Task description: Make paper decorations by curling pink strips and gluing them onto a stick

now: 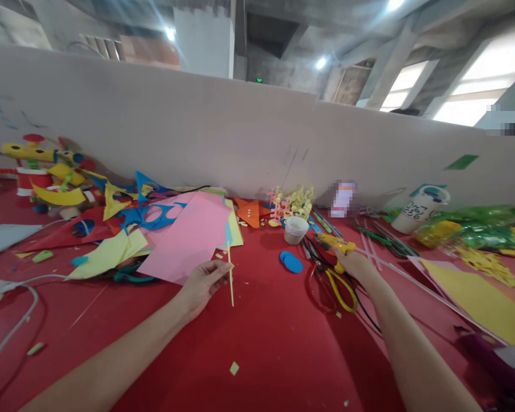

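Note:
Between the fingertips of my left hand (206,284) is a thin yellow strip (231,289), held nearly upright over the red table (274,355). My right hand (352,264) is closed round the handle of a yellow glue gun (335,242), whose nozzle points left. Two blue discs (291,262) lie overlapping between my hands, below a small white cup (296,230). Scissors with yellow and red handles (341,290) lie just below the glue gun. Pink sheets (189,234) spread out behind my left hand.
Cut blue, yellow and red foam scraps (120,200) and yellow sheets (107,254) lie at the left. A white cable (34,309) crosses the left edge. At the right are a white container (415,213), green plastic packaging (484,220) and a yellow sheet (476,297). A pale partition (240,131) stands behind.

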`<state>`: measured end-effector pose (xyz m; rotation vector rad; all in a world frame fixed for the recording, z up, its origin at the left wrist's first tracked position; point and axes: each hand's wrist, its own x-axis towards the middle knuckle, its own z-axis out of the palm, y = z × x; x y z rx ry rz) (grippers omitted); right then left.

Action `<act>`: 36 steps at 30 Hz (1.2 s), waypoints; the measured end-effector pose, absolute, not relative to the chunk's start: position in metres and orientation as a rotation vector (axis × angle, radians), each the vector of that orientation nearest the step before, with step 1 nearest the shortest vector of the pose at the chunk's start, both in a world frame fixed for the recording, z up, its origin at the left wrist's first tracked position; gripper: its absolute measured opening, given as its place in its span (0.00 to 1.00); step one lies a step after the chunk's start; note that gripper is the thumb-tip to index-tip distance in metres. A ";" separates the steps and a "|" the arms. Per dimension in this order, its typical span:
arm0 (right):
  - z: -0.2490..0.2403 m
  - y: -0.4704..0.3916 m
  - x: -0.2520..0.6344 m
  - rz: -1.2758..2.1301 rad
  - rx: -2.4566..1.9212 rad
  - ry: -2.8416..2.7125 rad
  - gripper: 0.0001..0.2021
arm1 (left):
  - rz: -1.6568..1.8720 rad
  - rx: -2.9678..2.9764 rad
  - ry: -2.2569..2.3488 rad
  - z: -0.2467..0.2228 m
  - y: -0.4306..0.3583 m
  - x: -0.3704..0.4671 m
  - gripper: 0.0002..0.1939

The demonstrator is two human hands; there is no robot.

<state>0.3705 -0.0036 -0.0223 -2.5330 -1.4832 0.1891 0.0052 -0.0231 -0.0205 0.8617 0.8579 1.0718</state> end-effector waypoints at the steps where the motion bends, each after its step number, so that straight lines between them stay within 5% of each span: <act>1: -0.020 -0.006 0.369 0.194 -2.562 -1.483 0.27 | 1.070 0.862 0.859 -0.021 -0.023 0.005 0.09; 5: 0.001 -0.019 0.357 0.090 -2.709 -1.416 0.31 | 1.076 0.845 0.864 -0.020 -0.024 0.006 0.10; 10: 0.028 -0.027 0.319 -0.075 -2.477 -1.503 0.19 | 1.084 0.840 0.871 -0.020 -0.024 0.007 0.10; 16: 0.004 -0.041 0.207 0.942 -1.339 -1.606 0.12 | 1.081 0.839 0.871 -0.019 -0.025 0.007 0.09; 20: -0.018 -0.055 0.153 1.247 -1.107 -1.367 0.14 | 1.082 0.854 0.852 -0.015 -0.029 0.009 0.10; 36: -0.018 -0.065 0.152 1.142 -1.072 -1.279 0.06 | 1.055 0.881 0.818 -0.020 -0.032 0.013 0.06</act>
